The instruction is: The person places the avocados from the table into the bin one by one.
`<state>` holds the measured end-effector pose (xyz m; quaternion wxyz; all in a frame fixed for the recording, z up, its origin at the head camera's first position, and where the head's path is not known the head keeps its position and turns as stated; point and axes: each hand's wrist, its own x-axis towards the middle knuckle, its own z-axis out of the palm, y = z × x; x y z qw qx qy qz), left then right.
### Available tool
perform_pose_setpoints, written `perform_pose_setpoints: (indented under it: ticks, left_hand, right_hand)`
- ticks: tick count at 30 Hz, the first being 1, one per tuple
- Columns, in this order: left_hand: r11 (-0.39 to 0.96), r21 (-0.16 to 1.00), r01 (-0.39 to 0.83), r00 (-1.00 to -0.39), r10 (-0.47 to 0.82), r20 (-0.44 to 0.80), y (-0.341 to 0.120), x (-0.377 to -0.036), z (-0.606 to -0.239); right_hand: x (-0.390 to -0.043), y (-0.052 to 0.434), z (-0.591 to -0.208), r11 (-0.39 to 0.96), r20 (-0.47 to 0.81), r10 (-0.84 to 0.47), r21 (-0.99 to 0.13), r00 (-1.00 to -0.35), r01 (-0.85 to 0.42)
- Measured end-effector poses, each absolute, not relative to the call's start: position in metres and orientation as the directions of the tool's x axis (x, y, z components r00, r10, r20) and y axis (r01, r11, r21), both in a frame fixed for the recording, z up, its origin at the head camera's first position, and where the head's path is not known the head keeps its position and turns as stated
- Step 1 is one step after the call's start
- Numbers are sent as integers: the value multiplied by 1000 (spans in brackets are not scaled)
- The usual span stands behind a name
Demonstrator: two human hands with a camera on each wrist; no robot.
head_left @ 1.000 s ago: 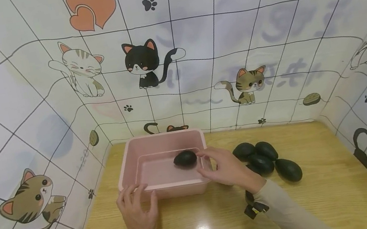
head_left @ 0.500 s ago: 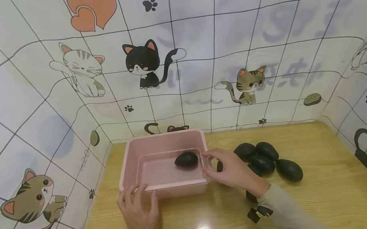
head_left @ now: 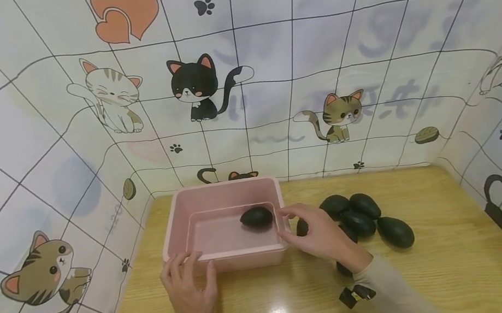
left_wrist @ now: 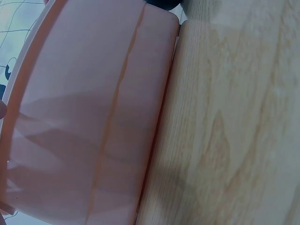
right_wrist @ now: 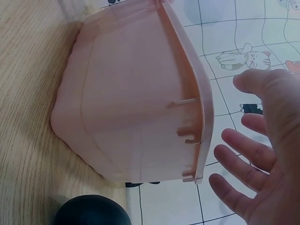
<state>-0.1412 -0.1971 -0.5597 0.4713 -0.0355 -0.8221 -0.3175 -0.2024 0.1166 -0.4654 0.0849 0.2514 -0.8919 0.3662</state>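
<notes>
A dark avocado (head_left: 256, 217) lies in the pink plastic bin (head_left: 229, 262), towards its right end. My right hand (head_left: 316, 234) is at the bin's right rim, thumb and fingers apart with nothing between them; the right wrist view has its spread fingers (right_wrist: 243, 154) beyond the rim. At the front left corner, my left hand (head_left: 188, 289) rests with its fingertips on the rim, thumb apart. The left wrist view is mostly filled by the bin's outer wall (left_wrist: 93, 93), with only bits of the fingers at its left edge.
Several more avocados (head_left: 395, 232) lie clustered on the wooden table (head_left: 441, 279) right of the bin, some partly hidden behind my right hand. One avocado (right_wrist: 93, 211) shows close to the bin in the right wrist view. Cat-printed sheeting (head_left: 274, 119) encloses the table's back and sides.
My right hand has drawn back rightwards from the avocado in the bin to the right rim. That avocado has shifted very slightly right. The left hand stays in place.
</notes>
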Motion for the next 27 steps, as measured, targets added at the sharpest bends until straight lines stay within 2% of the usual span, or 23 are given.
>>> perform_pose_setpoints:
  ticks: [5, 13, 27]
  left_hand:
    - [796, 490, 356, -553, -244, 797, -197, -141, -560]
    - [793, 493, 357, -559, -242, 793, -197, -140, -561]
    - [802, 468, 371, -534, -228, 814, -198, -142, -562]
  right_hand:
    - [-200, 117, -469, 627, 340, -361, -600, -868, -496]
    - [-197, 119, -477, 597, 411, -333, -605, -849, -527]
    - [-194, 121, -487, 572, 410, -268, -661, -872, -486]
